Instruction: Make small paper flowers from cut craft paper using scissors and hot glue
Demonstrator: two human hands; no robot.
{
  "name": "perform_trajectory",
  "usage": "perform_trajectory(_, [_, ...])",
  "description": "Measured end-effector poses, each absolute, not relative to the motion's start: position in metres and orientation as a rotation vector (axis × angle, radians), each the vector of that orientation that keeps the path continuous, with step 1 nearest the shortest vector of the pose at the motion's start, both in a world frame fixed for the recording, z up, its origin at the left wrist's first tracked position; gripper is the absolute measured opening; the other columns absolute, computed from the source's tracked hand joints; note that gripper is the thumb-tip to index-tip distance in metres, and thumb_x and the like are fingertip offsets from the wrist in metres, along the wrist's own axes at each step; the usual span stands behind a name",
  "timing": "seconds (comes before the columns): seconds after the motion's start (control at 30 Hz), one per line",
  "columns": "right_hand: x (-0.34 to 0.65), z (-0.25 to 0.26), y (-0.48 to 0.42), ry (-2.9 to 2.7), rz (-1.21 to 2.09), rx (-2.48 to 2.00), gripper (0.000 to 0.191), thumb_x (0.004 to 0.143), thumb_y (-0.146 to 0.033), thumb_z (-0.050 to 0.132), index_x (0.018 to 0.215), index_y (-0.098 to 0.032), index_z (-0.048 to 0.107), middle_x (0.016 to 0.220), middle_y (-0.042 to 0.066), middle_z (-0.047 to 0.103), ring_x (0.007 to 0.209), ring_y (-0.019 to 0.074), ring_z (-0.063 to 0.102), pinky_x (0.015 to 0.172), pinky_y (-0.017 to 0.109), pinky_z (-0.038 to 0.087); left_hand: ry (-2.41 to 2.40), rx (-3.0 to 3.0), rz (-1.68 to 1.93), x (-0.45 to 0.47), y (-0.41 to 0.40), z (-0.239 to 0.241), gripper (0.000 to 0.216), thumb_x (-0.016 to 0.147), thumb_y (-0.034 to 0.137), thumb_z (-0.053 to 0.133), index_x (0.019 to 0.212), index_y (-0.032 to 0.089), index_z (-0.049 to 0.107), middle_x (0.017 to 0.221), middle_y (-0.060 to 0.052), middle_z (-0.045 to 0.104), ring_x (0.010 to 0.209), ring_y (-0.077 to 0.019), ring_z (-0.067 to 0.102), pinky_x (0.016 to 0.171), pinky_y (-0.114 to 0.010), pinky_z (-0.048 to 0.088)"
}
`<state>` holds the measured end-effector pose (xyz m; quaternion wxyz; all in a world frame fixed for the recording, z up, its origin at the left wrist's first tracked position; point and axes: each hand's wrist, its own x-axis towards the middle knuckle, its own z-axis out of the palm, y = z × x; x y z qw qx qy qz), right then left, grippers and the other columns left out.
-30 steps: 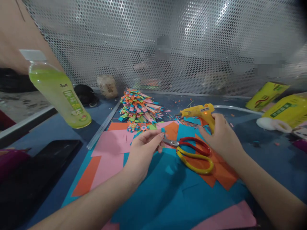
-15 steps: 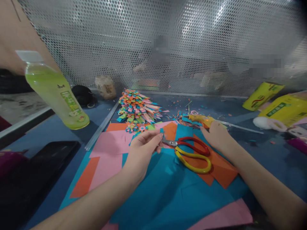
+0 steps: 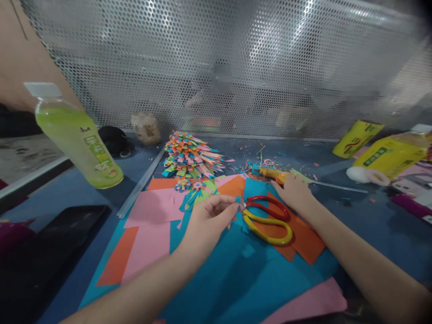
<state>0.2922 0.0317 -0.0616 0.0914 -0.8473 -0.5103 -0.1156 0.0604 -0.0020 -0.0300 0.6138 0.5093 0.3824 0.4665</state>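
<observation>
My left hand [image 3: 211, 220] is closed in a pinch on a small piece of blue paper [image 3: 238, 199], just over the scissors' blades. The scissors [image 3: 266, 222], with one red and one yellow handle, lie on blue and orange paper sheets. Farther back, my right hand [image 3: 297, 191] is closed around a yellow hot glue gun [image 3: 270, 174] that lies low over the table; a clear glue stick [image 3: 339, 186] extends to its right. Behind my left hand are small paper flowers [image 3: 183, 184] and a cone-shaped bundle of multicoloured paper strips [image 3: 192, 155].
At left stand a green drink bottle [image 3: 81, 144] and a black tray-like object [image 3: 64, 243]. A clear strip [image 3: 141, 184] lies beside the papers. Yellow bottles [image 3: 388, 155] are at right. Paper scraps litter the back, before a perforated metal panel [image 3: 202, 54].
My left hand has moved right with the blue paper piece, now covering more of the scissors' blades. My right hand stays at the glue gun. The view has shifted slightly.
</observation>
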Motion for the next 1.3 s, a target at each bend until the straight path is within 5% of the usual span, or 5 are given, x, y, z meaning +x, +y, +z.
perform_trajectory(0.2, [0.29,-0.046,0.023,-1.578,-0.427,-2.312,0.046,0.083,-0.039,0.046,0.099,0.003,0.052,0.095,0.03,0.054,0.094,0.041,0.053,0.071,0.048,0.042,0.85,1.202,1.034,0.061,-0.008,-0.03,0.006,0.064,0.02,0.066,0.067,0.014,0.064,0.051,0.002,0.057,0.042,-0.0051,0.044,0.042,-0.017,0.034])
perform_trajectory(0.43, [0.229,-0.025,0.03,-2.234,-0.157,-1.552,0.013,0.082,-0.019,0.049,0.092,-0.015,0.057,0.094,0.008,0.061,0.092,0.0186,0.054,0.084,0.031,0.041,0.669,1.185,0.997,0.062,-0.022,-0.021,0.003,0.063,0.014,0.066,0.063,0.015,0.063,0.059,0.0,0.065,0.046,-0.0066,0.05,0.043,-0.018,0.036])
perform_trajectory(0.93, [0.151,-0.038,0.088,-2.315,0.339,-1.296,0.032,0.074,-0.011,0.057,0.106,-0.012,0.054,0.107,0.013,0.061,0.097,0.0206,0.056,0.083,0.035,0.042,0.576,1.148,0.94,0.06,-0.022,-0.024,0.002,0.069,0.016,0.062,0.07,0.014,0.063,0.064,-0.001,0.069,0.054,-0.0071,0.057,0.052,-0.017,0.041])
perform_trajectory(1.3, [0.138,-0.045,0.099,-1.956,0.64,-1.196,0.018,0.065,-0.006,0.055,0.079,-0.017,0.056,0.069,-0.001,0.059,0.065,0.0126,0.056,0.068,0.028,0.045,0.537,1.184,0.976,0.06,-0.02,-0.028,0.006,0.071,0.019,0.061,0.073,0.015,0.064,0.069,-0.003,0.069,0.064,-0.0104,0.061,0.057,-0.019,0.044])
